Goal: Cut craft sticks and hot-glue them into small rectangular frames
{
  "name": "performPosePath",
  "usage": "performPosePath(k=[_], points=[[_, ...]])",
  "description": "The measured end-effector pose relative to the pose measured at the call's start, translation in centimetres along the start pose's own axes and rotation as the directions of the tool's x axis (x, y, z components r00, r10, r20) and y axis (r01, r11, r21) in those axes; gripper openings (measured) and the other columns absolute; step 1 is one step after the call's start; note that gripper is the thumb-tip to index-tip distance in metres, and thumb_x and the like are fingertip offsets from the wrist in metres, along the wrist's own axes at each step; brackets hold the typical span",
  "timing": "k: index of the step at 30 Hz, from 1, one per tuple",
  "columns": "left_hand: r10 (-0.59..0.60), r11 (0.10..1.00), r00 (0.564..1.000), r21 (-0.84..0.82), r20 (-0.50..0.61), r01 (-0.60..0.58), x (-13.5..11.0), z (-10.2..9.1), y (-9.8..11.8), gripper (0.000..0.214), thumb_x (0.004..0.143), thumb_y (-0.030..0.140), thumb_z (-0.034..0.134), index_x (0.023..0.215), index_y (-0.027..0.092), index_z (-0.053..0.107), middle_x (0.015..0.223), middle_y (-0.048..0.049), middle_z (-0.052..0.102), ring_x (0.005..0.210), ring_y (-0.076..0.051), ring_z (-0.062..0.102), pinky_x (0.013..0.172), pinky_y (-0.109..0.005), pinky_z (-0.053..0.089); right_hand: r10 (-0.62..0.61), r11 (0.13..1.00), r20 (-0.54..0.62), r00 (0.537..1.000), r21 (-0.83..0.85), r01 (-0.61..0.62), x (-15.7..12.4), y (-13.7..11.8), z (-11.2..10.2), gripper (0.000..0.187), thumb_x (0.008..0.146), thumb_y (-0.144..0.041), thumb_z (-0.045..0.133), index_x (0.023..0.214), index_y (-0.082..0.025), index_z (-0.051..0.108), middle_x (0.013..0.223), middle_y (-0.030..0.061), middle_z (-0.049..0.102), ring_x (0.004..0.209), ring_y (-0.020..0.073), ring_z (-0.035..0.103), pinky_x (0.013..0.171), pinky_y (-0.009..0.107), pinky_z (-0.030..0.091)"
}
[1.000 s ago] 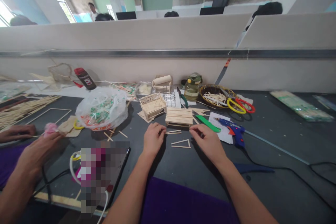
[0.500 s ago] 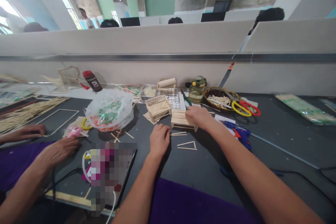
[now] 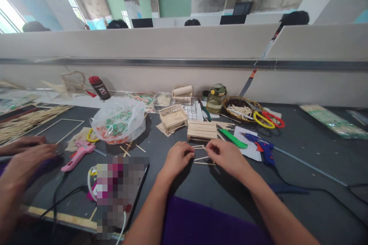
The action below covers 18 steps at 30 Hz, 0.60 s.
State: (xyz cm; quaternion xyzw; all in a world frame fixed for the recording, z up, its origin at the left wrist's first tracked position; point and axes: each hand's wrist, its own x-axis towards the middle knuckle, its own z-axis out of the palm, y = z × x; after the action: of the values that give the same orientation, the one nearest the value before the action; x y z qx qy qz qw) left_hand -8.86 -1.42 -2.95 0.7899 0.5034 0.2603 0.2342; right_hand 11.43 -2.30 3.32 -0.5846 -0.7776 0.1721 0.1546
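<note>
My left hand (image 3: 176,157) and my right hand (image 3: 225,155) rest on the dark table close together, both with fingers curled in a pinch around thin wooden sticks (image 3: 201,158) lying between them. Each hand touches the small stick frame at one end. Just behind the hands sits a flat panel of glued sticks (image 3: 202,130). A small stick-built house (image 3: 171,116) stands to its left. A green utility knife (image 3: 234,139) and a blue glue gun (image 3: 263,147) lie to the right of my right hand.
A co-worker's hands (image 3: 25,157) work at the left near a pink glue gun (image 3: 77,155). A plastic bag (image 3: 119,120), a basket of sticks (image 3: 238,108), scissors (image 3: 268,119), a bottle (image 3: 215,97) and long stick bundles (image 3: 25,120) crowd the table. A tablet (image 3: 120,191) lies at the front left.
My right hand has come back from the stick panel to the small frame in front of me. My left hand has closed in on the sticks. The co-worker put down the pink glue gun.
</note>
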Motion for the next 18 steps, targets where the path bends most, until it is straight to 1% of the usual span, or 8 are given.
performPosePath(k=[2, 5, 10, 13, 18], points=[[0.004, 1.0, 0.997, -0.002, 0.072, -0.003, -0.1, 0.0, 0.0, 0.009, 0.08, 0.019, 0.063, 0.086, 0.022, 0.069, 0.088, -0.0013, 0.066, 0.09, -0.018, 0.056, 0.078, -0.027, 0.041, 0.095, 0.995, 0.015, 0.995, 0.036, -0.096, -1.5, -0.2, 1.5, 0.014, 0.082, -0.022, 0.051, 0.075, -0.022, 0.063, 0.074, -0.0021, 0.066, 0.067, 0.0122, 0.057, 0.056, 0.022, 0.031], [0.011, 1.0, 0.993, 0.011, 0.121, -0.012, -0.1, 0.1, -0.1, 0.009, 0.078, 0.017, 0.064, 0.084, 0.022, 0.069, 0.086, -0.0012, 0.066, 0.089, -0.018, 0.056, 0.077, -0.027, 0.04, 0.147, 0.989, -0.011, 0.989, -0.004, -0.147, -2.3, -0.3, 3.5, 0.014, 0.081, -0.02, 0.051, 0.074, -0.021, 0.062, 0.072, -0.0016, 0.065, 0.068, 0.013, 0.057, 0.057, 0.023, 0.028], [0.018, 0.999, 0.991, 0.04, 0.134, -0.024, -0.2, 0.3, -0.2, 0.008, 0.078, 0.014, 0.066, 0.082, 0.021, 0.068, 0.085, -0.0013, 0.066, 0.087, -0.017, 0.056, 0.075, -0.026, 0.039, 0.092, 0.987, -0.047, 0.995, -0.129, -0.097, -2.4, -0.3, 5.4, 0.015, 0.084, -0.02, 0.049, 0.073, -0.021, 0.059, 0.075, -0.0001, 0.066, 0.073, 0.0145, 0.058, 0.058, 0.026, 0.027], [0.017, 0.997, 0.991, 0.066, 0.133, -0.026, -0.1, 0.4, -0.2, 0.007, 0.078, 0.014, 0.065, 0.081, 0.02, 0.068, 0.084, -0.0014, 0.066, 0.087, -0.017, 0.056, 0.075, -0.026, 0.039, 0.079, 0.981, -0.05, 0.996, -0.175, -0.086, -2.5, -0.3, 5.9, 0.015, 0.085, -0.022, 0.048, 0.074, -0.021, 0.059, 0.075, 0.0002, 0.066, 0.074, 0.0153, 0.059, 0.059, 0.026, 0.026], [0.012, 0.995, 0.991, 0.092, 0.137, -0.025, 0.0, 0.4, -0.1, 0.006, 0.08, 0.015, 0.063, 0.081, 0.02, 0.067, 0.084, -0.0018, 0.065, 0.086, -0.017, 0.056, 0.073, -0.026, 0.039, 0.072, 0.978, -0.026, 0.997, -0.193, -0.076, -2.5, -0.5, 6.2, 0.014, 0.086, -0.022, 0.049, 0.076, -0.021, 0.059, 0.077, 0.0001, 0.067, 0.076, 0.0157, 0.06, 0.06, 0.027, 0.027]])
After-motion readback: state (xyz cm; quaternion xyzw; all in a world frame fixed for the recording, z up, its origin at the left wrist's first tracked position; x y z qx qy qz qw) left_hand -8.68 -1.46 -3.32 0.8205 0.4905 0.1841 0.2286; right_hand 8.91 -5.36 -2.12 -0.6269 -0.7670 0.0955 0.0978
